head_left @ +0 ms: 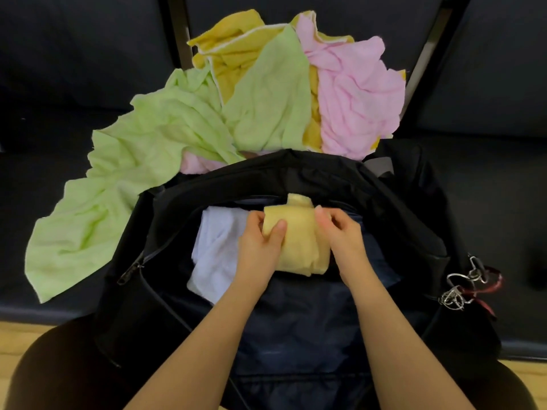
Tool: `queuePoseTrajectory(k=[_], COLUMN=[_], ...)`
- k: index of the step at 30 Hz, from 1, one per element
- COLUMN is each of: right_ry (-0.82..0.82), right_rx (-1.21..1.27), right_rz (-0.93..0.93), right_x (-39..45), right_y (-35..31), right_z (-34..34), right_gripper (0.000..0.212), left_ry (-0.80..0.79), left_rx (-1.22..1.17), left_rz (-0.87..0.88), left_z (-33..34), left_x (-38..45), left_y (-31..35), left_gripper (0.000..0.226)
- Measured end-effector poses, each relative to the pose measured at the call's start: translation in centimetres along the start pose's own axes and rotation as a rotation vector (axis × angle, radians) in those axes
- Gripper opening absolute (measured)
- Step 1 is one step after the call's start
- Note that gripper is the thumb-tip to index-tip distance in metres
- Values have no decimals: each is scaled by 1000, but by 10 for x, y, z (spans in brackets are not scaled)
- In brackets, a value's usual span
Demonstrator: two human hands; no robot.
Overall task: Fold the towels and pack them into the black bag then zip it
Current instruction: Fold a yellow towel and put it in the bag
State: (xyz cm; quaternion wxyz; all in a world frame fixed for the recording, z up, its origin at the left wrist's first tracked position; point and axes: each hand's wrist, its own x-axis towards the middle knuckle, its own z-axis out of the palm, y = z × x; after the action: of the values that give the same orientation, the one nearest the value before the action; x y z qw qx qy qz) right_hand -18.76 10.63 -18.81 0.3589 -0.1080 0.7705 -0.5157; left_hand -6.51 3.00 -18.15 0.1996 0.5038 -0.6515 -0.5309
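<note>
Both hands grip the folded yellow towel inside the open black bag. The left hand has its thumb laid across the towel's top face and its other fingers wrapped round the towel's left edge. The right hand curls over the towel's right edge, its fingers bent and pressed into the cloth; exactly how far they reach under it I cannot tell. The towel lies between the two hands, its far end poking up toward the bag's back wall.

Just left of the left hand's fingers, touching the yellow towel, a white towel lies bunched inside the bag. Farther left, on the bag's rim, the zipper pull hangs loose, and the zip stands open.

Beyond the fingers, behind the bag, unfolded towels sit in a heap on the dark seat: a green towel sprawling to the left, a darker yellow towel at the back, and a pink towel to the right.

Well to the right of the right hand, metal clips hang at the bag's side.
</note>
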Motion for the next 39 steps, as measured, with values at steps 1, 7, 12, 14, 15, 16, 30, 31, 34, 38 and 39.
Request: queuePoseTrajectory(k=[1,7,12,14,15,16,30,31,34,38,39], right_ry=[-33,-55,62,73,64,58,224,297,288,-40,-79], right_rx=[-8,-199,-366,-324,-303,-288,-193,-192,-239,-376,-373], right_rz=[12,-47,0,5,-3,-15,10,-97,-455,-323,-242], right_x=[-2,10,18,18,18,17,-8,-14,-29,-19,-17], right_y=[0,-3,10,13,14,15,23,23,17,27,32], right_z=[-2,9,17,15,14,15,13,14,22,33,34], right_gripper=[23,23,35,32,30,30,37,33,25,39,41], left_ry=[18,60,132,208,248,261,-34,-18,-9,14,45], left_rx=[22,288,516,486,430,372,289,246,28,-242,-261], left_rz=[5,-56,-101,-53,38,210,17,-8,-239,-437,-421], left_z=[0,13,10,5,3,2,9,9,13,26,25], left_x=[2,24,41,36,31,26,-37,-47,-59,-49,-45], left_y=[3,2,-25,-19,-14,-11,-10,-7,-3,-8,-8], left_gripper=[17,38,33,35,35,39,83,76,61,51,47])
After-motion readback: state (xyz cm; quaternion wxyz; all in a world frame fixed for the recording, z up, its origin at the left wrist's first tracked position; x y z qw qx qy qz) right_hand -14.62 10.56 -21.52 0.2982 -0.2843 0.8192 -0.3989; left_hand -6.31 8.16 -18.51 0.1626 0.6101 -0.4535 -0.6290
